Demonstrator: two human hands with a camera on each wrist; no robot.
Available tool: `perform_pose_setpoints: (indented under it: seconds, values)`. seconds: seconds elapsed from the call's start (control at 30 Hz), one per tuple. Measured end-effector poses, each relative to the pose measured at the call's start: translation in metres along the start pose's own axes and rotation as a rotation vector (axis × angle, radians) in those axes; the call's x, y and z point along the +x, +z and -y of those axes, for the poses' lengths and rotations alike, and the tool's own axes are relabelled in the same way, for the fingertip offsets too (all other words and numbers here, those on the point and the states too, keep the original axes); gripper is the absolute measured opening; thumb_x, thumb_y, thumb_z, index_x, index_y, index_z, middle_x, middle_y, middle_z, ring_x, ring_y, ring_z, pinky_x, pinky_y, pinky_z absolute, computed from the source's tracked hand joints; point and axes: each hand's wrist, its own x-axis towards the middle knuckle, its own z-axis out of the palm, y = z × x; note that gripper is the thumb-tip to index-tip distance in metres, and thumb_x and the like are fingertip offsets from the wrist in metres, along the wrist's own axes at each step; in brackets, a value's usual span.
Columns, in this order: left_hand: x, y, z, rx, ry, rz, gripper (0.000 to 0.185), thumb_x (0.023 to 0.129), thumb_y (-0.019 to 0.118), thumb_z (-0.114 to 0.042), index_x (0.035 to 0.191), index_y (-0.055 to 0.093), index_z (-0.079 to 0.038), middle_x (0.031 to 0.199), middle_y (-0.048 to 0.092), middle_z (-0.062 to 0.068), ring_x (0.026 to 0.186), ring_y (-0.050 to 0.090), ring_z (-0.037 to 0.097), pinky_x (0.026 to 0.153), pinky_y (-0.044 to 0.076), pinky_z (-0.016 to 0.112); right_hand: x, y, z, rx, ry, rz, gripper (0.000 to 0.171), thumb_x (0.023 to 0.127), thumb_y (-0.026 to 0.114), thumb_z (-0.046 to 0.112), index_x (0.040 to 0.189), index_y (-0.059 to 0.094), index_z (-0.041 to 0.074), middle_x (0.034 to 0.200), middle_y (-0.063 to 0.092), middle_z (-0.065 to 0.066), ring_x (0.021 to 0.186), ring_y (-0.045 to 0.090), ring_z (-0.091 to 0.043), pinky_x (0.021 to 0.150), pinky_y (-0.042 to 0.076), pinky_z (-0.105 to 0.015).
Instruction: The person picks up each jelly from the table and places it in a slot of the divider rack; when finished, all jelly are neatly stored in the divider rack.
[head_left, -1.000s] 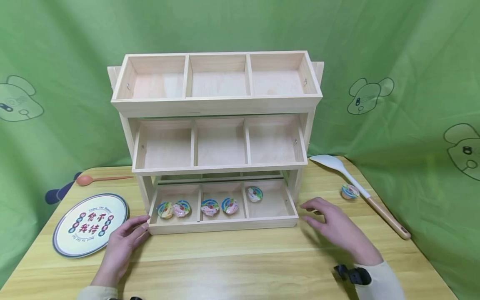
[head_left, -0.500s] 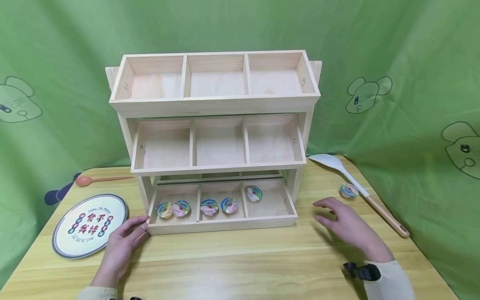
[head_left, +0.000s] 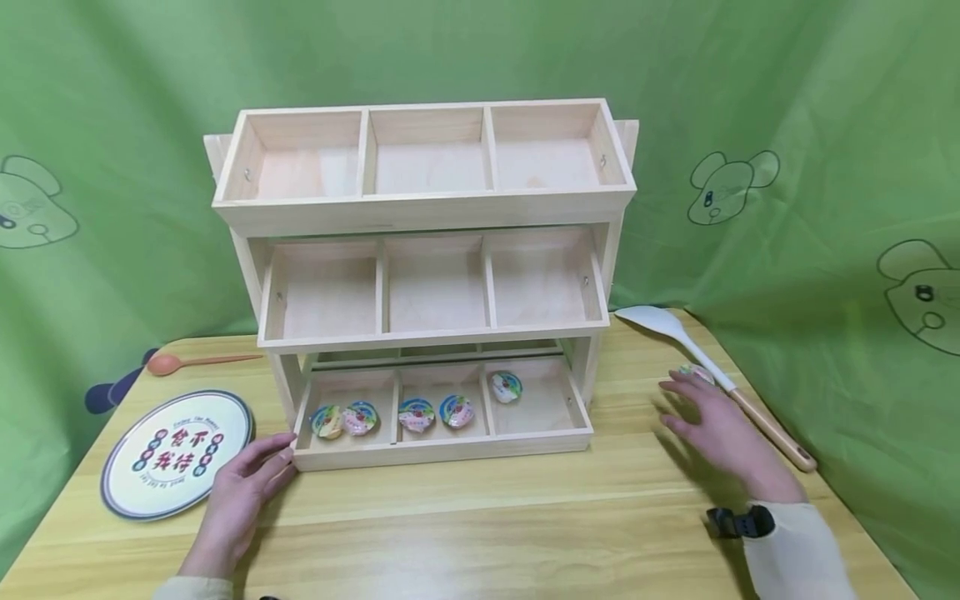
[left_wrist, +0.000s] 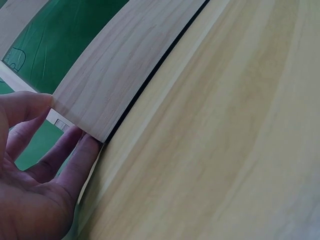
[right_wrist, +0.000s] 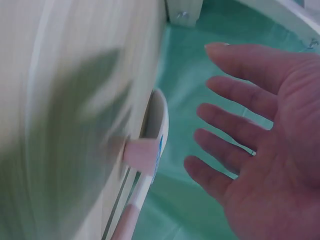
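Note:
My left hand (head_left: pixel 243 496) touches the left front corner of the bottom tray of a three-tier wooden shelf (head_left: pixel 423 212). In the left wrist view its fairly straight fingers lie against the end of the tray's front board (left_wrist: pixel 125 65). On the right my right hand (head_left: pixel 723 433) hovers over the table with its fingers spread, holding nothing. Just beyond its fingertips is a small jelly cup (head_left: pixel 699 372), partly hidden by the hand. The right wrist view shows that pink jelly cup (right_wrist: pixel 141 156) apart from the fingers.
Several jelly cups, including a pink one (head_left: pixel 360 418) and one in the right compartment (head_left: pixel 506 387), lie in the bottom tray. A white ladle (head_left: pixel 678 333) with a wooden handle lies at right. At left are a printed plate (head_left: pixel 180 492) and an orange spoon (head_left: pixel 165 363).
My right hand has moved right and away from the shelf, towards the jelly cup by the ladle. The left hand stays at the tray corner. The head view has shifted slightly.

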Motion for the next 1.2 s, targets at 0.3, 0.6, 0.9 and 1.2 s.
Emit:
perform_pose_setpoints:
  seconds: [0.3, 0.6, 0.9, 1.2]
  values:
    - [0.0, 0.001, 0.0, 0.026, -0.014, 0.002, 0.042, 0.084, 0.062, -0.011, 0.121, 0.047, 0.005, 0.115, 0.05, 0.003, 0.103, 0.054, 0.016, 0.09, 0.045, 0.033, 0.005, 0.002, -0.03, -0.028, 0.049, -0.016, 0.06, 0.084, 0.063, 0.023, 0.129, 0.037, -0.007, 0.138, 0.023, -0.029, 0.126, 0.014, -0.047, 0.101, 0.012, -0.063]
    - [0.0, 0.002, -0.001, 0.026, -0.023, -0.008, 0.043, 0.083, 0.063, -0.011, 0.12, 0.048, 0.005, 0.114, 0.051, 0.003, 0.101, 0.056, 0.014, 0.09, 0.045, 0.033, 0.019, -0.001, -0.047, -0.116, -0.011, -0.017, 0.052, 0.081, 0.062, 0.01, 0.123, 0.041, -0.013, 0.127, 0.03, -0.038, 0.113, 0.025, -0.057, 0.093, 0.024, -0.067]
    - [-0.002, 0.0, -0.002, 0.024, -0.021, -0.011, 0.041, 0.083, 0.063, -0.01, 0.119, 0.05, 0.003, 0.113, 0.052, 0.002, 0.101, 0.055, 0.014, 0.09, 0.046, 0.033, 0.034, 0.0, -0.058, -0.165, 0.029, 0.058, 0.047, 0.085, 0.054, 0.007, 0.124, 0.039, -0.012, 0.126, 0.033, -0.036, 0.111, 0.027, -0.054, 0.093, 0.025, -0.064]
    - [0.0, 0.001, 0.0, 0.024, -0.024, -0.016, 0.044, 0.083, 0.064, -0.012, 0.12, 0.048, 0.004, 0.113, 0.052, 0.002, 0.101, 0.055, 0.013, 0.09, 0.046, 0.032, 0.036, 0.0, -0.055, -0.196, 0.006, 0.019, 0.029, 0.082, 0.053, 0.0, 0.109, 0.054, -0.009, 0.102, 0.053, -0.029, 0.092, 0.048, -0.048, 0.081, 0.039, -0.059]
